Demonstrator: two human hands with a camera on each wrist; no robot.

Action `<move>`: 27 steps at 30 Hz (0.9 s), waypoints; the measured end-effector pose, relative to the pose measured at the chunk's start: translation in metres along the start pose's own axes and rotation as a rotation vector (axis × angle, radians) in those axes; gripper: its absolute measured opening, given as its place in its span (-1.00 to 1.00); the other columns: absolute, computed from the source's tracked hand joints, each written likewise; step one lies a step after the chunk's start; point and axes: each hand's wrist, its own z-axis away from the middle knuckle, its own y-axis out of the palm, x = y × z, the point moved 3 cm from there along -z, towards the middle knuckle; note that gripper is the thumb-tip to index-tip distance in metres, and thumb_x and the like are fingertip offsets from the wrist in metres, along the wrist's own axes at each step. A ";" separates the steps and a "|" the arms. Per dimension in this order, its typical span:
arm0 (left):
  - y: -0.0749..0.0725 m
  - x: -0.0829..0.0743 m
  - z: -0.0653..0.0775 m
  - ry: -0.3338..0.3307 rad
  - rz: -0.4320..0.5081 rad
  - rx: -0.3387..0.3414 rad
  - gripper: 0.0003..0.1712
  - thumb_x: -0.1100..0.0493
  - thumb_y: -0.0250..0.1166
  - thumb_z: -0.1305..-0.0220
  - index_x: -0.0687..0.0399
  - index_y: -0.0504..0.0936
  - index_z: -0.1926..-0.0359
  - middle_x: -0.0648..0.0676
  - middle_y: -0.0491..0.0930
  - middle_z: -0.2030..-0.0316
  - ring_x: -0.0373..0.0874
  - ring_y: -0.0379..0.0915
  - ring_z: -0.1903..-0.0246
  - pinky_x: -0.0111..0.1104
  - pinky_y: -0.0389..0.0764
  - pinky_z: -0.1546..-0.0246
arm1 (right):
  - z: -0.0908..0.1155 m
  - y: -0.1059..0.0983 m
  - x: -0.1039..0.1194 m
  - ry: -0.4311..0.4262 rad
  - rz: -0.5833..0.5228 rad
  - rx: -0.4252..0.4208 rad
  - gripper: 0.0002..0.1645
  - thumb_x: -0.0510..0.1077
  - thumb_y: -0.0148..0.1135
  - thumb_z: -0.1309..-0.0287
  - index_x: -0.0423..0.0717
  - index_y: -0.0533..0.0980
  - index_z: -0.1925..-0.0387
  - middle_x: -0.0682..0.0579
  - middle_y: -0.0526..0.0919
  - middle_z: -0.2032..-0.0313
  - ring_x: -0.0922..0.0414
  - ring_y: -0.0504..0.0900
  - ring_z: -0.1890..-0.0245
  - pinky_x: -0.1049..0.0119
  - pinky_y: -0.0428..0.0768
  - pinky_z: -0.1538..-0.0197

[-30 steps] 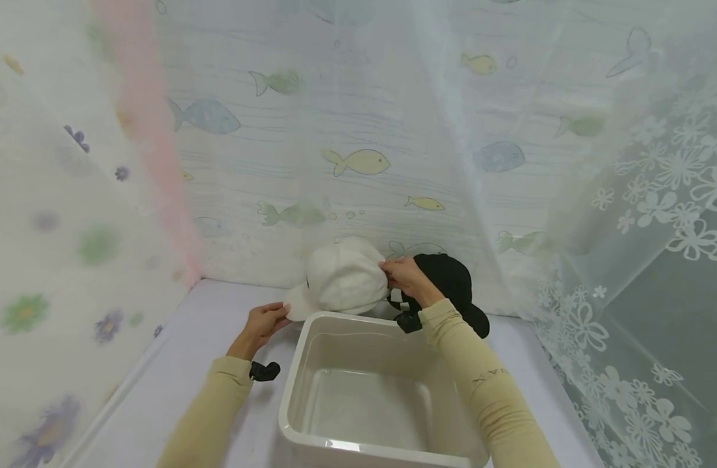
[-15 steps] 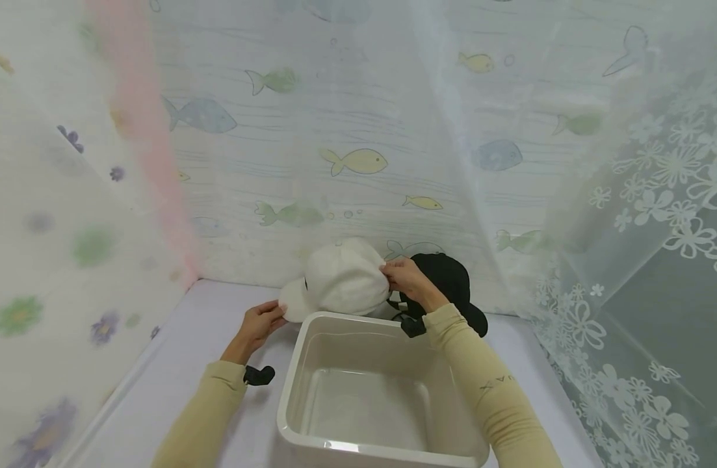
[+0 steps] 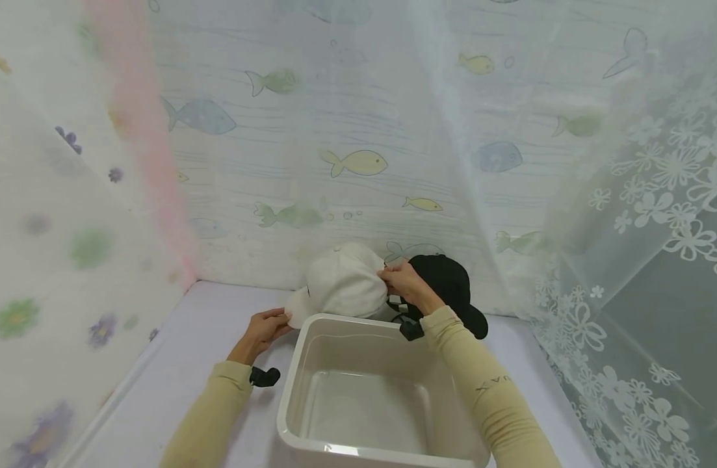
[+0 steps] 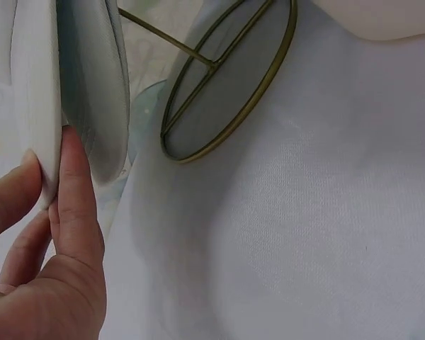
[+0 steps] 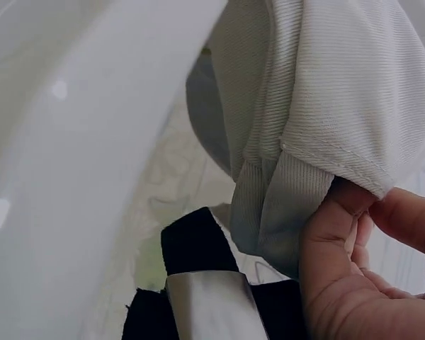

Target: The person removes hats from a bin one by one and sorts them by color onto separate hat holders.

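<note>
A white baseball cap stands behind the bin, its brim pointing left. My left hand pinches the brim tip between thumb and fingers; the left wrist view shows that brim up close. On the other side, my right hand pinches the cap's back edge, seen as folded ribbed cloth in the right wrist view. A brass-coloured oval wire stand base lies beneath the brim. Whether the cap rests on this stand is hidden. Just right of it sits a black cap, partly behind my right hand.
A beige plastic bin stands in front of the caps, its inside bare. The black cap's strap has a metal buckle. White cloth covers the table. Fish-print curtain hangs behind, with sheer flowered curtain at right.
The white cap shifted slightly left, then came back a little right and down, both hands keeping hold of it. The black cap and bin stay in place.
</note>
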 end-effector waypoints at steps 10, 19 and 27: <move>-0.002 -0.004 0.002 -0.020 -0.008 0.089 -0.34 0.30 0.11 -0.54 0.55 0.10 -0.48 0.49 0.25 -0.38 -0.21 0.57 0.07 -0.39 0.67 -0.07 | 0.002 0.000 0.000 0.017 -0.038 -0.020 -0.56 -0.17 0.02 -0.55 -0.42 0.46 -0.24 -0.15 0.57 -0.06 0.18 0.63 0.13 0.34 0.67 0.01; -0.003 -0.007 -0.004 -0.043 0.056 0.042 -0.31 0.16 0.12 -0.57 0.52 0.13 -0.48 0.22 0.51 -0.11 -0.28 0.59 0.18 -0.46 0.70 0.05 | -0.001 0.001 0.001 0.002 -0.075 -0.053 -0.52 -0.10 0.03 -0.56 -0.42 0.48 -0.24 -0.07 0.64 0.09 0.22 0.65 0.25 0.37 0.68 0.09; -0.001 -0.003 -0.012 -0.045 0.079 -0.050 -0.32 0.15 0.19 -0.52 0.56 0.24 -0.42 -0.04 0.64 0.32 -0.34 0.62 0.33 -0.52 0.70 0.25 | -0.005 0.003 0.002 -0.009 -0.071 -0.077 -0.52 -0.10 0.05 -0.55 -0.41 0.48 -0.24 -0.07 0.64 0.11 0.24 0.64 0.27 0.41 0.66 0.12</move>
